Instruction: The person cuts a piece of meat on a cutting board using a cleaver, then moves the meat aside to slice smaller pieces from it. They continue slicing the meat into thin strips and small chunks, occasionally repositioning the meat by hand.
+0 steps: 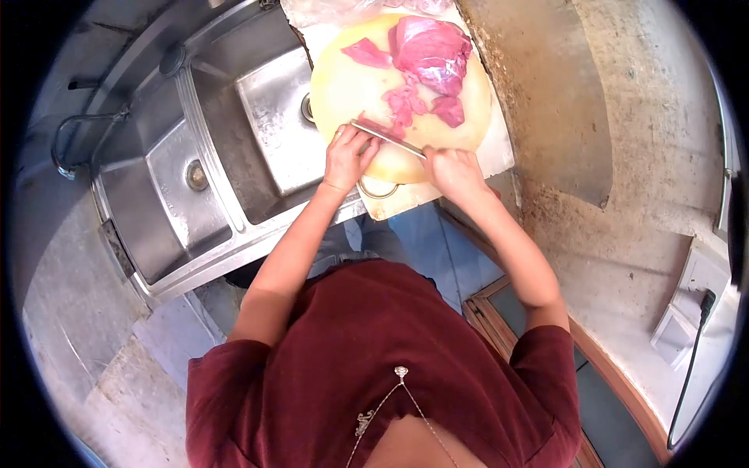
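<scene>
Reaching out from your dark red short-sleeved shirt (pixel 374 327), you have both bare hands over the near half of a round, pale yellow cutting board (pixel 339 90). Your right hand (pixel 454 173) is closed around the handle of a thin, straight, metal-bladed knife (pixel 388 140), which slants across the board with its tip toward your left hand (pixel 349 158). That left hand is bent at the fingers, gathered close beside the tip; whether it pinches anything beneath, you cannot tell from this view. The step in hand looks to be cutting, and the next move seems to call for tucked left fingertips and a steady blade.

Just past the blade, loose pink scraps of raw meat (pixel 403 101) lie in a ragged heap, soft and moist. Beyond them to the right sits a small, darker pink wedge of meat (pixel 448 111). Toward the far side rests a large, rounded, glossy chunk of raw red-pink meat (pixel 434 54), threaded with paler streaks, its surface wet and shining. Left of it, apart from the scraps, lies a flat, pointed pink slice (pixel 367 53). Farthest off, crumpled clear plastic (pixel 421 6) shows past the board.
</scene>
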Demonstrator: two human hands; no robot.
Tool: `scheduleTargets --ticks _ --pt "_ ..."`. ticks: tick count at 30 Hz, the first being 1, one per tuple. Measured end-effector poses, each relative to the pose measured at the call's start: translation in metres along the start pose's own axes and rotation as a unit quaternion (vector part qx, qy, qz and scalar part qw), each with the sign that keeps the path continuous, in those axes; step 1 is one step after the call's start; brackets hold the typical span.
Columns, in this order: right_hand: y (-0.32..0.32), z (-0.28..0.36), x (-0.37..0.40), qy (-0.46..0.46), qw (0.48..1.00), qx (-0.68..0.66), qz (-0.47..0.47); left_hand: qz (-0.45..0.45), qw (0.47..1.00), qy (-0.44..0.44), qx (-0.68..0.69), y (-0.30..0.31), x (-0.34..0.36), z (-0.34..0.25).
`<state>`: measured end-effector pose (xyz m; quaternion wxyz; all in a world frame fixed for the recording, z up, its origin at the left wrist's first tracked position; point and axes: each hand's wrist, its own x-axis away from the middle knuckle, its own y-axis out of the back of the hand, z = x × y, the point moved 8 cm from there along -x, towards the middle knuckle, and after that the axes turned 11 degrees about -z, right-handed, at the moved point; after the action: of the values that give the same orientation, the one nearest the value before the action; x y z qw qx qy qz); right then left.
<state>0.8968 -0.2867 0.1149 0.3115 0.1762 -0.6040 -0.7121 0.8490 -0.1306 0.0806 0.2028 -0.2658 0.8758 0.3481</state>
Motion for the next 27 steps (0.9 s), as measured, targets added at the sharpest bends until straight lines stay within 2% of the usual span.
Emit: scheduleTargets --ticks 3,8,11,14,19,22,27 --pt "-0.004 -0.007 0.009 -0.021 0.999 0.031 0.026 0.0 1.0 0.012 -0.013 -0.002 0.001 0.007" --pt "-0.014 0.043 -0.064 0.031 0.996 -0.062 -0.06 0.003 1.0 0.015 -0.009 -0.003 -0.003 0.004" --pt "-0.008 0.034 -0.079 0.051 0.994 -0.07 -0.07 0.002 1.0 0.002 0.013 -0.001 -0.002 0.001" --pt "0.006 0.005 -0.059 -0.022 0.994 -0.07 -0.079 -0.008 1.0 0.006 0.012 0.0 -0.004 -0.002" --pt "0.003 0.001 0.005 0.021 0.999 0.026 -0.012 0.012 1.0 0.01 -0.011 -0.001 -0.002 0.002" --pt "0.005 -0.002 0.015 0.014 0.998 0.049 -0.046 0.011 1.0 0.009 -0.026 -0.001 -0.004 0.001" --pt "-0.022 0.031 -0.061 0.015 0.998 -0.044 -0.031 0.014 1.0 0.015 -0.002 -0.004 -0.004 0.002"
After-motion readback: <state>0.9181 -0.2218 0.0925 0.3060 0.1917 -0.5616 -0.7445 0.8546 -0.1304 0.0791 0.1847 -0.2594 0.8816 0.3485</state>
